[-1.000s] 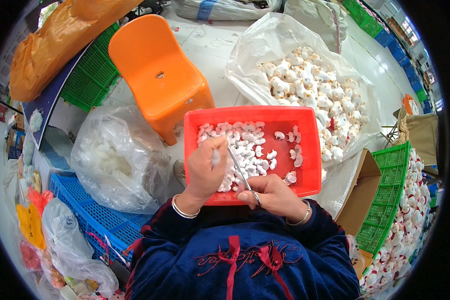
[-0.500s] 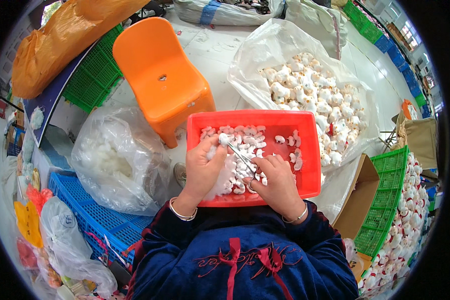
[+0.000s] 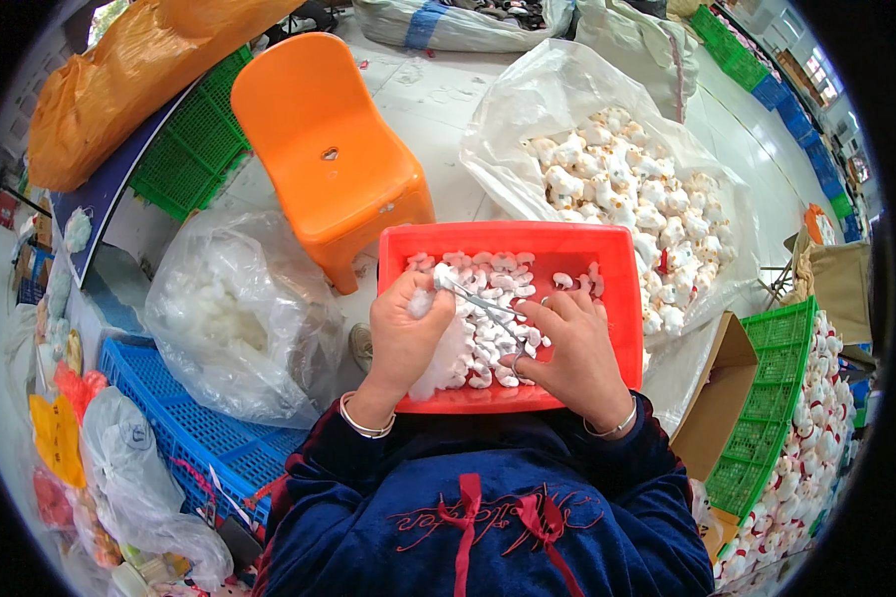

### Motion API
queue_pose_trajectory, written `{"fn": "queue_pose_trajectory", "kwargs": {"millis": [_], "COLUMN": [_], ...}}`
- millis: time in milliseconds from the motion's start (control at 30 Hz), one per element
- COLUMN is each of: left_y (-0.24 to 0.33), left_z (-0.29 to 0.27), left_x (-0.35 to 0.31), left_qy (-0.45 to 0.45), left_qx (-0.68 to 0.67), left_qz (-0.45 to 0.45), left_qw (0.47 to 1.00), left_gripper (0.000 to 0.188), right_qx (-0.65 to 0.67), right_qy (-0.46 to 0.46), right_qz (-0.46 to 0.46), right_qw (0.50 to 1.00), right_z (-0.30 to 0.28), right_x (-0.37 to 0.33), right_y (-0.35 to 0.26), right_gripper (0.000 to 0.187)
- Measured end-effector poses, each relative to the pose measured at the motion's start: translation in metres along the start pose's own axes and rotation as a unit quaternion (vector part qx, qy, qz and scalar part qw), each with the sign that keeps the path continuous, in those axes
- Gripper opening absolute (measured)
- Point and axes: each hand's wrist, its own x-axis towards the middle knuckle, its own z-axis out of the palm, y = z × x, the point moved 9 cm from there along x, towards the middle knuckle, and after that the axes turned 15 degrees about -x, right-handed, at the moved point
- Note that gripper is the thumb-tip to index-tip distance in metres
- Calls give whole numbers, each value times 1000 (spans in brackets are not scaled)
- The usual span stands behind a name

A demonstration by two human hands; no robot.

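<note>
Over a red plastic tub (image 3: 508,235), my left hand (image 3: 406,336) pinches a small white plush piece (image 3: 442,273) between thumb and fingers. A wad of white stuffing fluff (image 3: 444,362) lies along that palm and hangs below it. My right hand (image 3: 579,360) holds metal forceps (image 3: 480,301) by the ring handles, thumb and fingers spread so the handles stand apart. The tips meet the plush piece at my left fingertips; how far they reach inside it is hidden. Several curved white plush pieces (image 3: 486,348) lie loose in the tub beneath both hands.
An orange chair (image 3: 334,149) stands beyond the tub. A clear bag of fluff (image 3: 239,328) sits left, by a blue crate (image 3: 209,438). At right are a large bag of white plush figures (image 3: 657,209), a cardboard box (image 3: 712,398) and a green crate (image 3: 767,398).
My right hand has opened the forceps handles wider and shifted slightly right. My left hand keeps its pinch on the plush piece. The whole view has shifted slightly.
</note>
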Motion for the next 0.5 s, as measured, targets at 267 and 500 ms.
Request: {"fn": "queue_pose_trajectory", "kwargs": {"millis": [267, 500], "left_y": [7, -10], "left_z": [10, 4], "left_x": [-8, -5], "left_qy": [2, 2], "left_qx": [7, -88], "left_qz": [-6, -63], "left_qw": [1000, 994], "left_gripper": [5, 8], "right_qx": [133, 114], "right_qy": [-159, -73], "right_qz": [19, -36], "right_qw": [978, 990], "right_z": [28, 19], "right_x": [-1, -4], "right_y": [-5, -6], "right_gripper": [33, 41]}}
